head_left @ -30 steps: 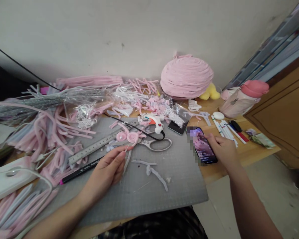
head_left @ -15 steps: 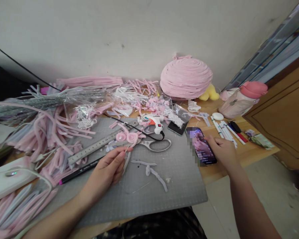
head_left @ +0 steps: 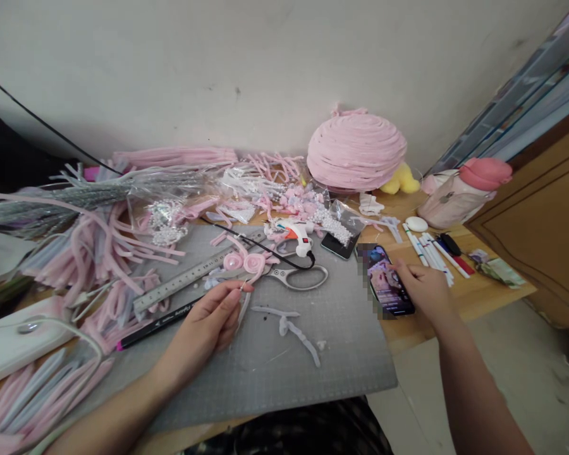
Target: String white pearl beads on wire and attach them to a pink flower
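My left hand (head_left: 207, 323) rests on the grey cutting mat (head_left: 284, 373), fingers pinched on a pale pipe cleaner strip (head_left: 243, 308) that hangs down from them. Just beyond it lie two pink coiled rosettes (head_left: 244, 261), a metal ruler (head_left: 189, 275) and scissors (head_left: 299, 276). My right hand (head_left: 422, 287) lies on a lit phone (head_left: 384, 280) at the mat's right edge, the thumb touching the screen and the fingers curled along its side.
A glue gun (head_left: 299, 235) with a black cord lies behind the scissors. Piles of pink pipe cleaners (head_left: 99, 253) cover the left. A pink wound ball (head_left: 355, 149), a pink bottle (head_left: 459, 191), pens (head_left: 434, 249) and a second phone (head_left: 340, 245) stand at the back right.
My right thumb has slid slightly across the phone screen, and the picture on it has changed. The left hand has held still. The camera has tilted a little.
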The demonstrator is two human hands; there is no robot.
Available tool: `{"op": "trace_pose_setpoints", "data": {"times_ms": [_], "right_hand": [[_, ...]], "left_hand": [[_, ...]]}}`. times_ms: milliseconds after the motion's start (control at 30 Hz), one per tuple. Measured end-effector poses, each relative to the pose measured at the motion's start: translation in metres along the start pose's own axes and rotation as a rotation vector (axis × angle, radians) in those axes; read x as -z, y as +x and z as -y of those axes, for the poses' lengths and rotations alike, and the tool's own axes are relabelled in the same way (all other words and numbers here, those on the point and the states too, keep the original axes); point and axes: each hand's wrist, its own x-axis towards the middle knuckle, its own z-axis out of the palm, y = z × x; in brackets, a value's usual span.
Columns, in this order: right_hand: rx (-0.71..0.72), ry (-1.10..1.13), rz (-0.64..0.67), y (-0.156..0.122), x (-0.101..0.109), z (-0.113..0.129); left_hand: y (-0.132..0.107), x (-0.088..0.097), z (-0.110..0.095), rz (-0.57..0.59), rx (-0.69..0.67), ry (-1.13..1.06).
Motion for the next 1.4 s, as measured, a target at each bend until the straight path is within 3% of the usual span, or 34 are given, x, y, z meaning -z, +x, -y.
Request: {"op": "trace_pose_setpoints", "data": {"times_ms": [1400], "right_hand": [[-0.008, 0.004, 0.026, 0.0010, -0.0054, -0.0021]], "left_hand": [[0.0020, 0.0062, 0.0040, 0.091, 0.011, -0.077]]}}
